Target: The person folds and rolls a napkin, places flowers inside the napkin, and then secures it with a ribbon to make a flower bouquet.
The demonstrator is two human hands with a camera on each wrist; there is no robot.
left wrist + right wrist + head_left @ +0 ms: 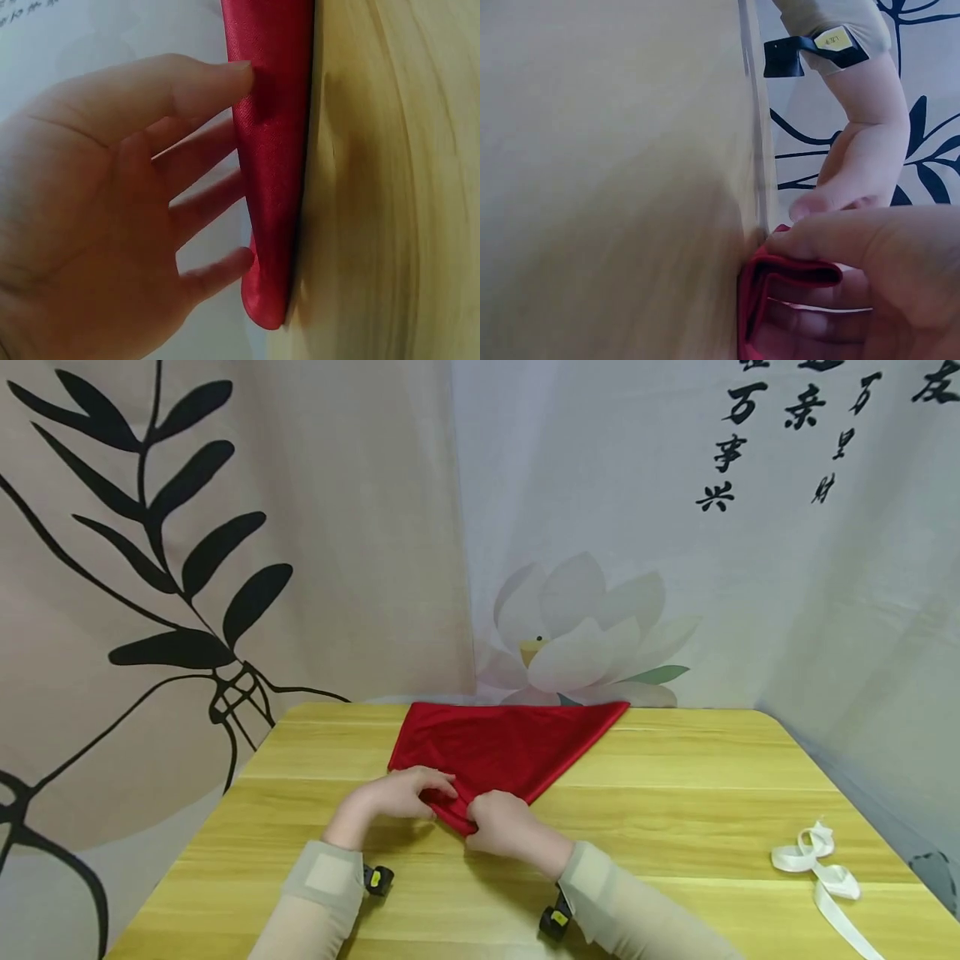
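A red satin cloth (510, 743), folded into a rough triangle, lies at the far side of the wooden table. Its near corner is turned over in a narrow fold (795, 271). My right hand (508, 827) pinches this fold, thumb on one side and fingers on the other. To its left, my left hand (401, 793) reaches over the cloth's left edge with its fingers loosely extended. Seen from the left wrist, the thumb tip overlaps the red fabric (274, 142) and the other fingertips come right up to its edge.
A white ribbon (817, 860) lies loosely looped on the right side of the table (675, 827). Behind the table hangs a pale curtain (367, 527) printed with dark leaves, a lotus and writing. Each wrist carries a small black camera (557, 920).
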